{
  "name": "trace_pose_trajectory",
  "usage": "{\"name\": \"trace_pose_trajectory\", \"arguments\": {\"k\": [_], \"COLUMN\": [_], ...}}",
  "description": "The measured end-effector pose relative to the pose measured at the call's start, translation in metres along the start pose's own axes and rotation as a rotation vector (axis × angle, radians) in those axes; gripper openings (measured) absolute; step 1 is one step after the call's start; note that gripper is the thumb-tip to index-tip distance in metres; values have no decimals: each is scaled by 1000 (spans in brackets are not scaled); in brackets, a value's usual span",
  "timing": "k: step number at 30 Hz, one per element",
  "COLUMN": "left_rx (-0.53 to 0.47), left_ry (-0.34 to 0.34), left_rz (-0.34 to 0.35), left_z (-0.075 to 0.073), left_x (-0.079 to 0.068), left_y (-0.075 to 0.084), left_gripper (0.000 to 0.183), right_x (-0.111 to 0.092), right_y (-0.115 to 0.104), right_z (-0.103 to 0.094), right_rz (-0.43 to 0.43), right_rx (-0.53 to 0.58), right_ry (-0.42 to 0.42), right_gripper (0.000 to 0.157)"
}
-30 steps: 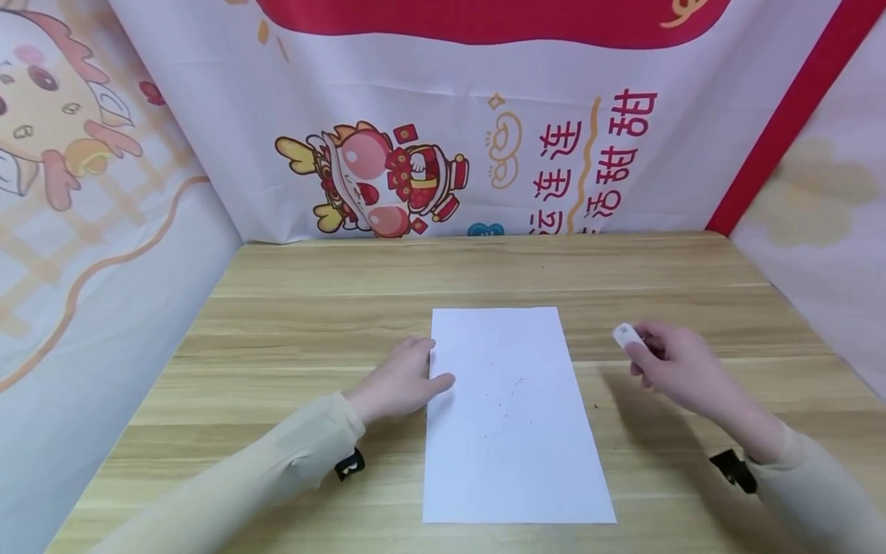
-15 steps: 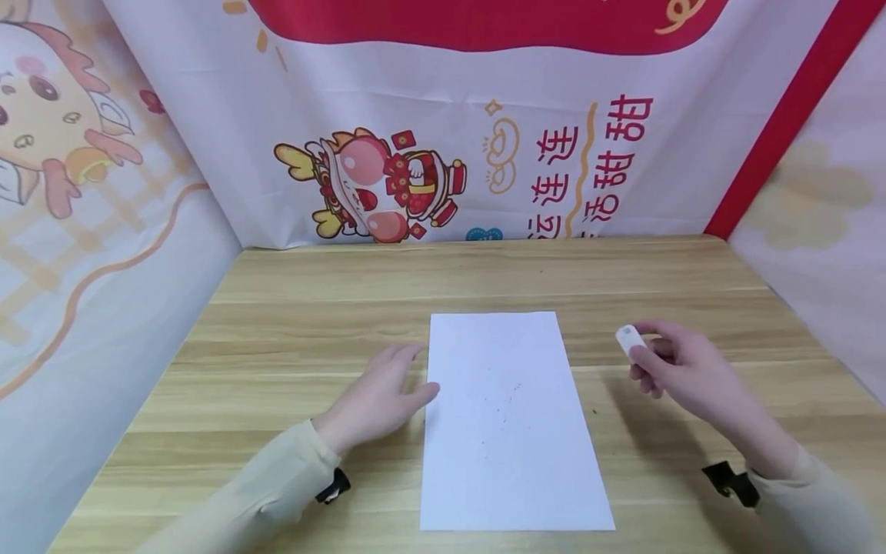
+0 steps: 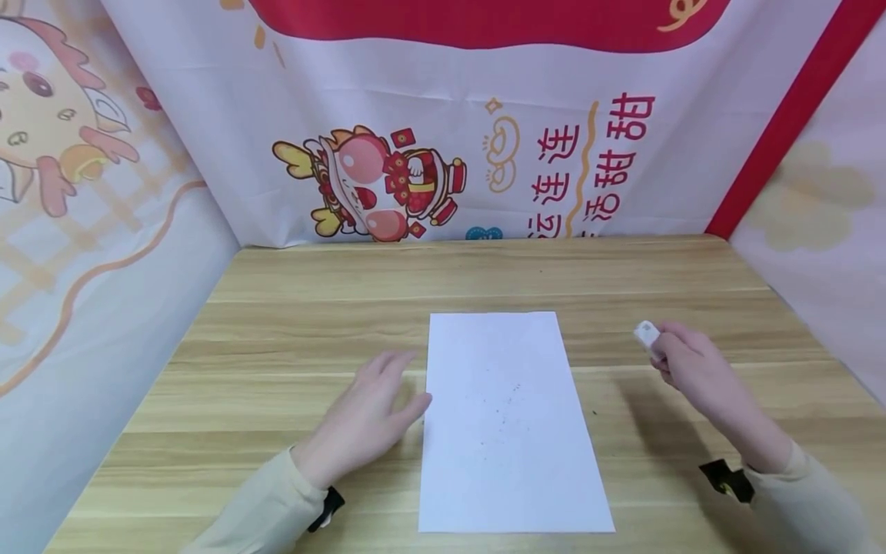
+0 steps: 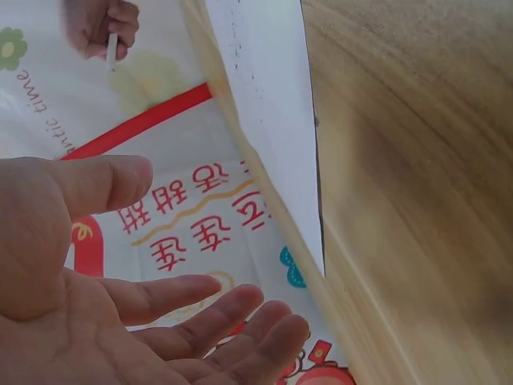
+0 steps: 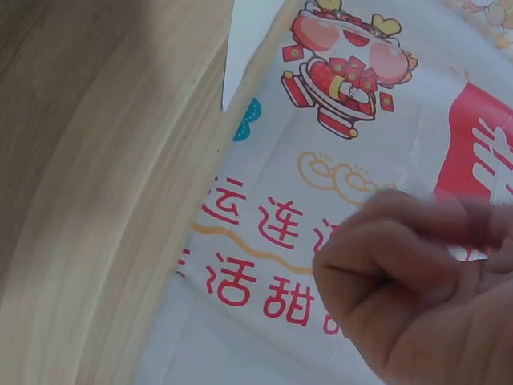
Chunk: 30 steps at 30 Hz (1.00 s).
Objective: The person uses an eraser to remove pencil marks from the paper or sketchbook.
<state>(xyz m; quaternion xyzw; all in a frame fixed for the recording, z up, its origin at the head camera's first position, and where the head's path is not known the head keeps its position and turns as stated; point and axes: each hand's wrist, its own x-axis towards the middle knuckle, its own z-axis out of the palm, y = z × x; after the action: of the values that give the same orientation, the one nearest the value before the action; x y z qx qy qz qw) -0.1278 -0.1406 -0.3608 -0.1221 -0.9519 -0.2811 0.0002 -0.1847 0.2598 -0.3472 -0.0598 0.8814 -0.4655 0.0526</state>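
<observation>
A white sheet of paper [image 3: 512, 485] lies on the wooden table, with small dark crumbs scattered over its middle. Just left of the sheet, my left hand [image 3: 363, 415] hovers with fingers spread and nothing in them; the left wrist view shows its bare palm [image 4: 48, 297]. Off to the right, above the table, my right hand [image 3: 706, 381] pinches a small white block, likely an eraser [image 3: 647, 334], whose far end sticks out past the thumb. The left wrist view shows the eraser [image 4: 112, 52] edge-on. In the right wrist view the curled fingers [image 5: 385, 257] hide it.
The wooden table [image 3: 277, 323] reaches back to a white cloth backdrop [image 3: 484, 69] with red lettering and a cartoon dragon. Printed cloth also hangs at the left [image 3: 104, 231] and right [image 3: 817, 254]. One dark speck [image 3: 594, 412] lies right of the paper.
My left hand has lifted off the paper's left edge and drawn back left and nearer. My right hand has shifted slightly right and turned, still holding the eraser.
</observation>
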Motion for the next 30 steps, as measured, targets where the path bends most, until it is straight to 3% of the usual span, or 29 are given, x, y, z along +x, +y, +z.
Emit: {"name": "trace_pose_trajectory", "arguments": {"k": [5, 11, 15, 24, 30], "left_rx": [39, 45, 51, 60, 64], "left_ry": [54, 39, 51, 57, 71], "left_rz": [-2, -20, -21, -13, -1], "left_z": [-3, -4, -6, -7, -7], "left_x": [-3, -5, -7, -10, -11], "left_y": [-5, -8, -8, -10, -10], "left_gripper": [61, 67, 66, 67, 66], "right_x": [3, 4, 2, 5, 14], "right_y": [2, 4, 6, 3, 5], "right_z": [-1, 0, 1, 2, -1], "right_rz": [-19, -15, -37, -106, -63], "right_rx": [30, -108, -163, -276, -371], "right_ry": [-2, -65, -85, -5, -11], "right_gripper": [24, 41, 43, 43, 47]}}
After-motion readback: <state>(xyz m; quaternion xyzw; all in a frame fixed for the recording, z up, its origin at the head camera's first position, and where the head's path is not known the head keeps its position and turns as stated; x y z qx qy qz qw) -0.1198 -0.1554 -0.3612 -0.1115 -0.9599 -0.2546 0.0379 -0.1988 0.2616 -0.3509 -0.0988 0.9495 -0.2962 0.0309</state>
